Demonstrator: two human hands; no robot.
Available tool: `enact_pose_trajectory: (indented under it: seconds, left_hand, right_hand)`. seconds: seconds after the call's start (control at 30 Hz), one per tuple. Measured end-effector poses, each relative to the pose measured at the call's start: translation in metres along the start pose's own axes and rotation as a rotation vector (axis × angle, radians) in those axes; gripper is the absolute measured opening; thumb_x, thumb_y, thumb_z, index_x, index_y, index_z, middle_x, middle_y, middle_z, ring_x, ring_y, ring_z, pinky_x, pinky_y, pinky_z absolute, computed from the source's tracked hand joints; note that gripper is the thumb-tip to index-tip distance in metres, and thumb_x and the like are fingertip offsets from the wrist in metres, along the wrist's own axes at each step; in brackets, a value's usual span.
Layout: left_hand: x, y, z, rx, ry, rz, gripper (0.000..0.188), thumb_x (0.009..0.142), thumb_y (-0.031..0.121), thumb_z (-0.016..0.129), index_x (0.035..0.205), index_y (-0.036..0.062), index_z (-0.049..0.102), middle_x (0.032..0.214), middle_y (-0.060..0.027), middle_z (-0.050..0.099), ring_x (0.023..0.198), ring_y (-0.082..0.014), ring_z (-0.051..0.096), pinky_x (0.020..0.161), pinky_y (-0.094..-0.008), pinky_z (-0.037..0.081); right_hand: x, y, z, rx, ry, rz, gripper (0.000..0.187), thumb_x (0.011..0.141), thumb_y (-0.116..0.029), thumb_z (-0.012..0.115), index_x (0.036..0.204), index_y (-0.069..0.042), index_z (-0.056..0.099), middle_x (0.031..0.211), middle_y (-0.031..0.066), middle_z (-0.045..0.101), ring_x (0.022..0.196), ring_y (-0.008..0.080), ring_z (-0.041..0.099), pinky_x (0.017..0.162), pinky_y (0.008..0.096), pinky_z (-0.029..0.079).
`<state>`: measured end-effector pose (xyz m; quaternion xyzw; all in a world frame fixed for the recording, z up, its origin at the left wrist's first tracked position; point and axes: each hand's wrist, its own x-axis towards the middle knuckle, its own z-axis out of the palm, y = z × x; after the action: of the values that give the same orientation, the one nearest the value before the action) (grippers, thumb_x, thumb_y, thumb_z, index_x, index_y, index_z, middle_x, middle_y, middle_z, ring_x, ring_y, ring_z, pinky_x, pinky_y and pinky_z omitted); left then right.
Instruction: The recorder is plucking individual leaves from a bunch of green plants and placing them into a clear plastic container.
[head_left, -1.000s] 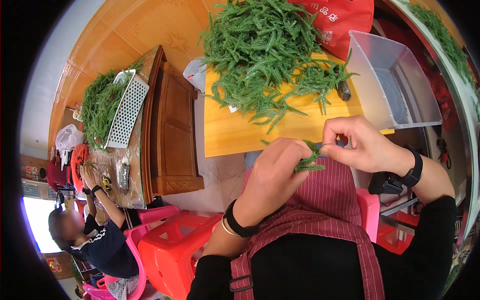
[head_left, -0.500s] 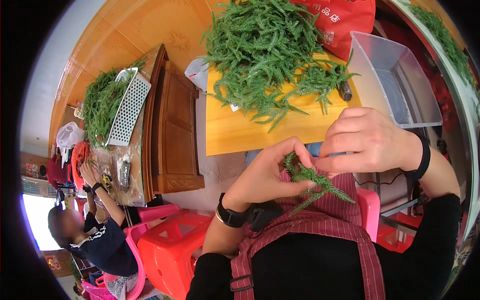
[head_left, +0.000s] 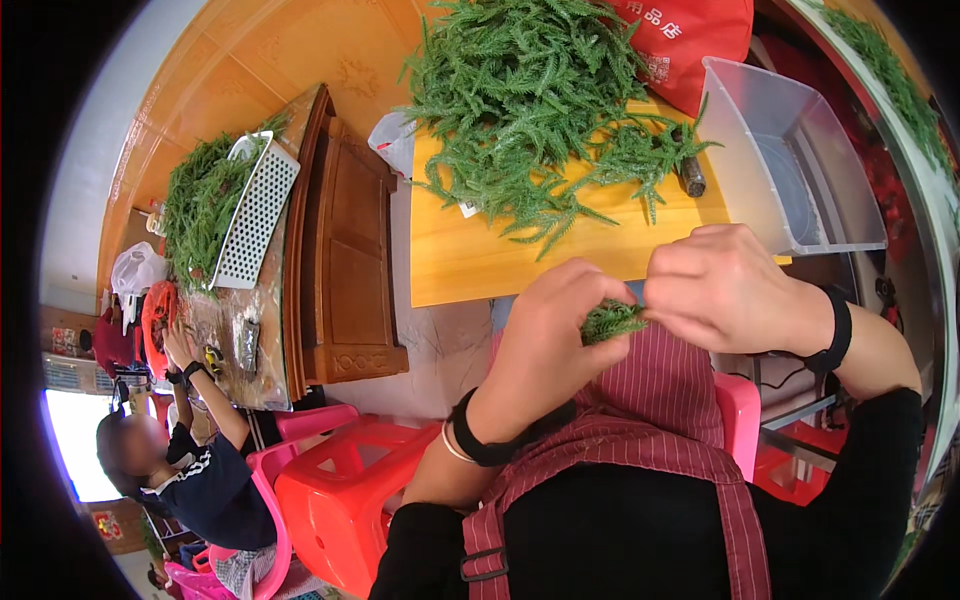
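Observation:
Above my lap, just off the table's near edge, my left hand is curled round a green artificial pine sprig, part of which its fingers cover. My right hand is closed in a pinch at the sprig's right end, its fingertips close to those of the left. Exactly what lies between the right fingertips is hidden. Beyond both hands, a large heap of similar green sprigs covers much of the yellow table.
A dark cylindrical object lies right of the heap. Beside the table are a clear plastic bin and a red bag. At left, another person works by a white basket; a red stool stands nearer.
My left hand has turned and closed further round the sprig, so less of it shows. The right hand has shifted slightly downward, staying pinched at its end.

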<state>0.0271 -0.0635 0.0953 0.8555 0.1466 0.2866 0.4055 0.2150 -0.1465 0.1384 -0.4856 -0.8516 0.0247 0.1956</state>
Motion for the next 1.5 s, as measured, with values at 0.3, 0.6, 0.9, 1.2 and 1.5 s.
enact_pose_trajectory:
  seconds: [0.3,0.6,0.9,1.2,1.5]
  left_hand:
    - [-0.001,-0.004,0.006,-0.145,-0.013,-0.090,0.019,0.067,0.001,0.070,0.083,0.0040,0.061,0.079,-0.0060,0.058,0.074,-0.0179,0.058,0.064,-0.0268,0.045]
    - [-0.003,-0.010,0.000,-0.522,-0.190,-0.205,0.014,0.070,0.000,0.068,0.083,0.0017,0.062,0.083,-0.0046,0.060,0.079,-0.0124,0.056,0.074,-0.0241,0.043]
    - [-0.002,-0.008,0.003,-0.346,-0.125,-0.153,0.016,0.067,-0.002,0.068,0.081,0.0025,0.062,0.079,-0.0056,0.059,0.077,-0.0150,0.057,0.070,-0.0253,0.044]
    - [-0.004,-0.003,0.019,-0.093,0.114,0.004,0.018,0.064,-0.002,0.069,0.080,0.0028,0.061,0.079,-0.0075,0.059,0.075,-0.0183,0.058,0.065,-0.0268,0.045]
    - [-0.003,-0.010,0.002,-0.728,-0.248,-0.274,0.009,0.073,-0.001,0.064,0.080,0.0009,0.059,0.083,-0.0046,0.058,0.077,-0.0109,0.055,0.070,-0.0244,0.043]
  right_hand:
    - [0.000,0.001,-0.007,0.585,-0.346,0.611,0.015,0.079,-0.015,0.064,0.078,-0.004,0.053,0.068,0.0054,0.054,0.060,0.0157,0.054,0.052,0.0275,0.042]
    - [-0.004,0.003,-0.007,0.067,0.023,-0.106,0.019,0.073,-0.022,0.068,0.083,-0.009,0.061,0.075,0.0025,0.055,0.062,0.0207,0.056,0.052,0.0319,0.045]
    - [-0.001,0.000,-0.004,0.090,0.018,-0.008,0.014,0.073,-0.017,0.068,0.074,-0.009,0.056,0.069,0.0034,0.054,0.059,0.0205,0.056,0.051,0.0313,0.044]
    - [-0.003,0.002,-0.005,0.606,-0.254,0.587,0.018,0.075,-0.015,0.068,0.080,-0.005,0.055,0.070,0.0060,0.058,0.061,0.0266,0.057,0.055,0.0313,0.045]
    - [0.000,0.005,-0.015,0.172,-0.054,-0.102,0.022,0.074,-0.024,0.069,0.089,-0.009,0.062,0.074,0.0023,0.058,0.063,0.0202,0.059,0.054,0.0311,0.047]
